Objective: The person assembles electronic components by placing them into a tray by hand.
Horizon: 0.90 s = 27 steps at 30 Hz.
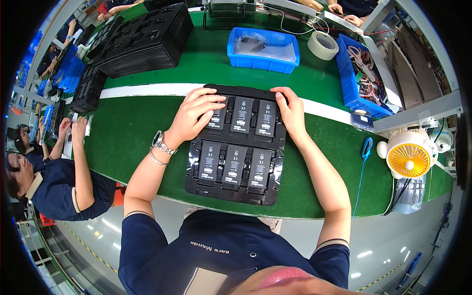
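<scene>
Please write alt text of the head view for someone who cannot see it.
A person's left hand and right hand touch the far corners of a black tray holding six flat packs, at a green table. Beyond the tray are a blue bin and a tape roll.

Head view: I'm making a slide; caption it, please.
Left hand and right hand on a black tray of six flat batteries, green worktop beneath.
</scene>
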Each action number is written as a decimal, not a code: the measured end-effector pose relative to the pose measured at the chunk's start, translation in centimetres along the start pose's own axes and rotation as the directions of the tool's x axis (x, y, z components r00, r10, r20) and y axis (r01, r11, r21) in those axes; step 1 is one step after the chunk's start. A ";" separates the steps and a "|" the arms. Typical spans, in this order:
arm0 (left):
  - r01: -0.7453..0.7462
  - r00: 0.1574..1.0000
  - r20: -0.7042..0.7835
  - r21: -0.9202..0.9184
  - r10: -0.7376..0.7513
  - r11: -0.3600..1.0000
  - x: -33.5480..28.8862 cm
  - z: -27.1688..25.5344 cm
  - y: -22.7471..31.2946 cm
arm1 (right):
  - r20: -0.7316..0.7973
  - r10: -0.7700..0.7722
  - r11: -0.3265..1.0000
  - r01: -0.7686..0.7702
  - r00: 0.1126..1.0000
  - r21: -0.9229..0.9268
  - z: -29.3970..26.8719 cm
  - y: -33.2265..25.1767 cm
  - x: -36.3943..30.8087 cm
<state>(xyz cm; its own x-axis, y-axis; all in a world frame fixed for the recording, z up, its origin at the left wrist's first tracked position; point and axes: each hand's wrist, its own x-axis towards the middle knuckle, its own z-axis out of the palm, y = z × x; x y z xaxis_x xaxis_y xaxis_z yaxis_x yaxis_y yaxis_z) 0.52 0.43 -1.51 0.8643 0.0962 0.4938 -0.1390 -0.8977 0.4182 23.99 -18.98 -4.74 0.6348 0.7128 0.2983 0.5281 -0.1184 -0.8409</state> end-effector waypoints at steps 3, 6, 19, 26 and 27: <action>0.001 1.000 0.000 -0.001 -0.001 1.000 0.0 0.0 0.0 | -0.003 0.003 1.000 -0.003 1.000 0.001 0.0 0.1 0.0; -0.001 1.000 0.004 0.011 0.001 1.000 0.0 0.0 -0.1 | -0.003 0.010 1.000 -0.010 1.000 0.002 0.0 0.1 0.0; 0.007 1.000 0.008 0.020 -0.008 1.000 0.0 -0.1 0.1 | -0.012 0.013 1.000 -0.012 1.000 0.007 0.1 0.0 -0.1; 0.027 0.999 0.041 0.014 -0.028 1.000 0.0 -0.2 0.2 | -0.010 -0.004 1.000 0.004 1.000 -0.002 0.1 0.0 -0.1; 0.027 0.999 0.041 0.014 -0.028 1.000 0.0 -0.2 0.2 | -0.010 -0.002 1.000 0.002 1.000 0.001 0.1 0.0 -0.1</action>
<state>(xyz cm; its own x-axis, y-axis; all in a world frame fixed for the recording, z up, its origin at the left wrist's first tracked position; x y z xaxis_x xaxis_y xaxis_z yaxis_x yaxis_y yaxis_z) 0.42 0.33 -1.24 0.8867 0.1037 0.4506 -0.1085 -0.9007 0.4207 23.88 -19.00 -4.76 0.6394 0.7058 0.3050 0.5291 -0.1161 -0.8406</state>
